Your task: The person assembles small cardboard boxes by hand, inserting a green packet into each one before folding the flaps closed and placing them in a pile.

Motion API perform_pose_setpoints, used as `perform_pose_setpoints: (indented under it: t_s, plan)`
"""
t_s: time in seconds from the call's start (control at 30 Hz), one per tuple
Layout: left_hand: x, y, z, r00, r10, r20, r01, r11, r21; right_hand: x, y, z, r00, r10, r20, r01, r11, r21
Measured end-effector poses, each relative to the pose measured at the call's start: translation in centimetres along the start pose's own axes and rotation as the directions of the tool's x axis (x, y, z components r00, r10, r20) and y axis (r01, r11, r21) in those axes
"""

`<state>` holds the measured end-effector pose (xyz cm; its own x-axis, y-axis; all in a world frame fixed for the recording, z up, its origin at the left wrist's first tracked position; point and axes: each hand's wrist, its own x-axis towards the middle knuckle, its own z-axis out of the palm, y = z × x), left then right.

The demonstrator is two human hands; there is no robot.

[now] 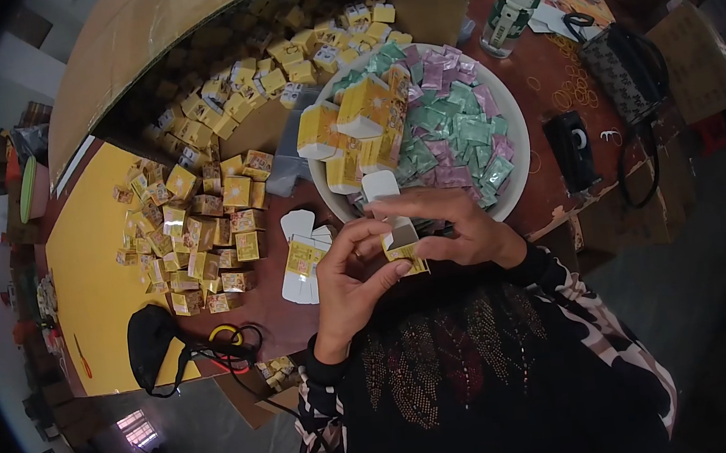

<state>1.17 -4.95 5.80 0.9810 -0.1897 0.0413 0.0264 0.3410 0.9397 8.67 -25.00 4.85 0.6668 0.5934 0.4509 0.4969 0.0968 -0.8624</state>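
Close to my body, a small yellow carton (405, 247) with an open top and a raised white flap is pinched in my left hand (355, 276). Against the carton's right side and flap rest the fingers of my right hand (462, 229); whether they grip it is unclear. Just beyond both hands stands a round white tub (520, 175) of green and pink sachets (458, 122), with larger yellow cartons (365, 110) on its left part. Flat white and yellow carton blanks (302, 258) lie left of my left hand.
Many small yellow boxes (202, 227) sit on the left, more inside a large cardboard box (153, 36). A black pouch (153, 333) and cords are at the front left. A jar (511, 13), rubber bands (575, 81) and a black bag (623, 72) are at the right.
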Motion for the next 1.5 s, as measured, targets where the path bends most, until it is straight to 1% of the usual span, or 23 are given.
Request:
perform_pose_setpoints:
  t_s: [0.07,0.13,0.2,0.27,0.3,0.37,0.43,0.5,0.57,0.6,0.67,0.7,0.73,0.8,0.87,0.93,1.1,1.17,1.23,1.3,1.4,1.47,1.5]
  plan:
    - [0.0,-0.1,-0.1,1.0,-0.015,0.0,0.015,0.999,-0.044,0.4,-0.8,-0.1,0.995,0.051,0.083,-0.053,0.998,0.022]
    - [0.1,-0.7,-0.2,0.997,0.069,0.044,-0.07,0.997,0.013,0.5,-1.0,0.0,0.995,0.051,0.084,-0.05,0.999,-0.01]
    - [0.0,-1.0,-0.2,0.996,0.082,0.047,-0.083,0.996,0.015,0.6,-0.9,0.0,0.995,0.048,0.087,-0.045,0.998,-0.038]
    - [-0.1,-1.1,-0.1,0.994,0.093,0.053,-0.094,0.995,0.019,0.9,-0.5,-0.3,0.989,-0.133,0.067,0.142,0.977,-0.159]
    - [-0.2,-1.1,0.1,0.995,0.093,0.023,-0.092,0.996,-0.013,0.9,-0.4,-0.3,0.989,-0.132,0.065,0.141,0.977,-0.159]
    - [-0.1,-1.2,0.4,0.996,0.092,-0.005,-0.092,0.995,-0.044,1.0,-0.1,-0.1,0.977,-0.193,0.088,0.21,0.941,-0.266]
    - [0.1,-1.3,0.5,0.971,0.219,-0.092,-0.218,0.976,0.02,1.0,0.0,0.5,0.981,-0.184,0.055,0.192,0.948,-0.254]
    - [0.2,-1.6,0.0,0.976,0.194,-0.103,-0.196,0.98,-0.013,0.9,-0.4,0.8,0.985,-0.173,0.028,0.174,0.955,-0.24]
    - [0.2,-1.4,-0.1,0.98,0.165,-0.109,-0.171,0.984,-0.043,1.1,-1.3,0.8,0.998,-0.059,-0.011,0.057,0.989,-0.136]
    - [0.2,-1.0,0.1,0.98,0.15,-0.129,-0.155,0.988,-0.027,1.2,-1.5,0.6,0.998,-0.058,-0.013,0.056,0.989,-0.137]
    - [0.2,-0.9,0.3,0.979,0.136,-0.15,-0.14,0.99,-0.013,1.5,-1.6,0.3,0.984,-0.166,0.058,0.175,0.955,-0.241]
    - [0.1,-1.0,0.2,0.977,0.178,-0.121,-0.174,0.984,0.043,1.4,-1.5,0.3,0.984,-0.166,0.059,0.175,0.955,-0.24]
    - [0.1,-1.1,0.1,0.972,0.218,-0.089,-0.21,0.973,0.099,1.2,-1.3,0.3,0.991,-0.124,0.039,0.129,0.977,-0.172]
    - [0.0,-1.0,0.4,0.974,0.209,-0.092,-0.2,0.975,0.097,1.0,-1.2,0.3,0.996,-0.08,0.026,0.082,0.991,-0.104]
    - [0.0,-1.0,0.5,0.976,0.197,-0.093,-0.188,0.977,0.097,0.8,-1.3,0.5,0.999,0.038,-0.014,-0.038,0.999,0.017]
    - [0.0,-1.1,0.6,0.978,0.203,-0.049,-0.196,0.973,0.117,0.9,-1.5,0.4,0.998,0.061,-0.013,-0.061,0.998,0.026]
    - [0.0,-0.5,0.9,0.984,0.163,-0.066,-0.152,0.978,0.145,0.9,-1.3,0.4,0.995,0.089,-0.039,-0.086,0.994,0.071]
    - [-0.1,-0.5,0.8,0.989,0.135,-0.057,-0.125,0.979,0.159,0.9,-1.8,0.4,0.976,0.207,-0.074,-0.193,0.968,0.162]
    - [-0.1,-0.5,0.9,0.991,0.111,-0.07,-0.092,0.97,0.226,1.0,-1.8,0.3,0.97,0.229,-0.085,-0.209,0.958,0.197]
    - [-0.1,-0.5,1.0,0.99,0.116,-0.076,-0.1,0.977,0.186,0.9,-1.7,0.4,0.963,0.252,-0.096,-0.224,0.946,0.233]
    - [0.0,-0.8,1.2,0.988,0.125,-0.097,-0.114,0.987,0.11,0.7,-1.2,0.7,0.98,0.163,-0.11,-0.148,0.98,0.134]
    - [0.0,-0.9,1.2,0.985,0.128,-0.114,-0.12,0.99,0.074,0.5,-1.1,1.0,0.988,0.004,-0.156,-0.025,0.991,-0.131]
    - [0.0,-0.9,1.3,0.983,0.144,-0.112,-0.137,0.988,0.065,0.4,-0.9,1.0,0.988,0.004,-0.156,-0.025,0.991,-0.132]
